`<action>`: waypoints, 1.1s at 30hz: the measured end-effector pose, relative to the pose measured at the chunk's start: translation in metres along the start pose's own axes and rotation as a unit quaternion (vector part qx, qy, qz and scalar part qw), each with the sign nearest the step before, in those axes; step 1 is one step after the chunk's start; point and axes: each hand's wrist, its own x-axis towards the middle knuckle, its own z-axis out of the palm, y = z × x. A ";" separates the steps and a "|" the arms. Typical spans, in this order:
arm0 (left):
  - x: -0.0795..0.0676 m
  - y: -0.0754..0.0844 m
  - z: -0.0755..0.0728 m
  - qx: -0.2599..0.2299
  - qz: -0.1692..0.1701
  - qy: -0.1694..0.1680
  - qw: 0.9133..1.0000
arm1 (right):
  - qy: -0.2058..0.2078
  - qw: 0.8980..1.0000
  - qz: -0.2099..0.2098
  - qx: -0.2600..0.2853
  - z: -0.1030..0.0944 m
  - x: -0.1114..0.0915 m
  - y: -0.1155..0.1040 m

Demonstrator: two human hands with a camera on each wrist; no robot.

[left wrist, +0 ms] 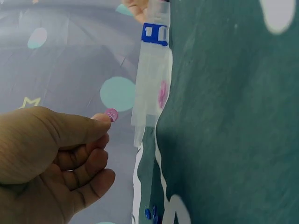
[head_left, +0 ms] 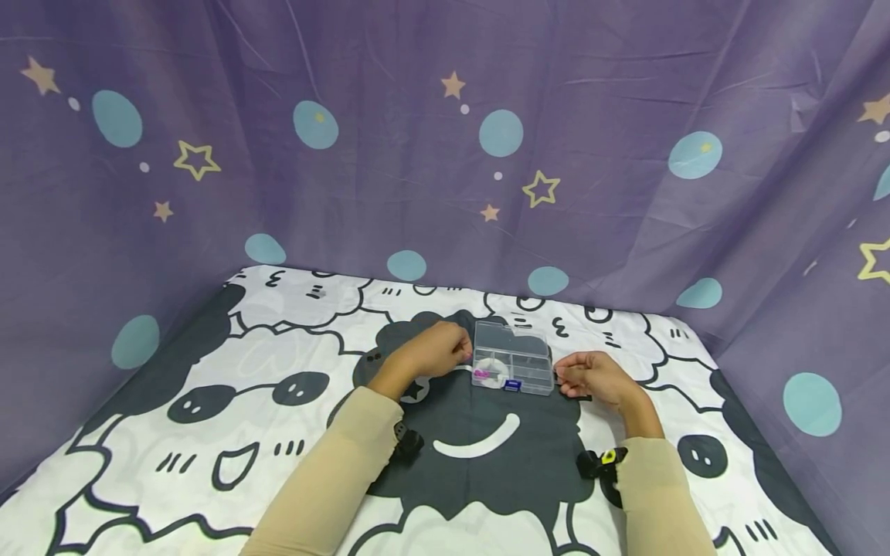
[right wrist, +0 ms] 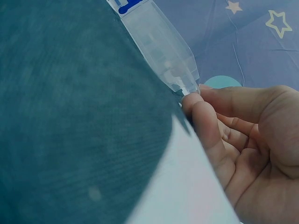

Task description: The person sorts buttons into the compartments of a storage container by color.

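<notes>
A clear plastic compartment box (head_left: 531,376) lies with its lid raised at the back, and a blue latch (head_left: 512,385) shows on its front. Pink buttons (head_left: 481,374) are in its front left compartment. My left hand (head_left: 438,347) is just left of the box. In the left wrist view, its thumb and forefinger pinch a small pink button (left wrist: 111,115), apart from the box. At the box's right end, my right hand (head_left: 596,377) grips the edge between thumb and curled fingers. The thumb's tip is partly hidden in the right wrist view.
Small dark blue buttons (left wrist: 148,213) lie on the cloth to the left of the box. A black-and-white sheep-print cloth (head_left: 278,463) covers the table. Behind it hangs a purple curtain (head_left: 417,154) with stars and blue spots.
</notes>
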 end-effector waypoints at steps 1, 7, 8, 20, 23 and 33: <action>0.001 0.001 0.002 0.002 0.004 0.002 1.000 | 0.000 1.000 0.000 0.000 0.000 0.000 0.000; 0.006 0.006 0.009 0.000 0.005 0.011 1.000 | 0.005 1.000 0.000 -0.001 -0.002 0.002 0.003; 0.006 0.006 0.009 0.000 0.007 0.013 1.000 | 0.006 1.000 0.000 -0.001 -0.002 0.002 0.003; 0.002 0.000 0.004 -0.028 -0.020 0.026 0.999 | 0.007 1.000 -0.001 -0.007 -0.002 0.002 0.003; 0.001 -0.002 0.000 -0.028 -0.019 0.029 0.999 | 0.006 1.000 -0.001 -0.003 -0.002 0.002 0.004; -0.010 -0.027 -0.013 -0.033 -0.059 0.046 0.997 | 0.006 1.000 0.000 -0.003 -0.002 0.002 0.003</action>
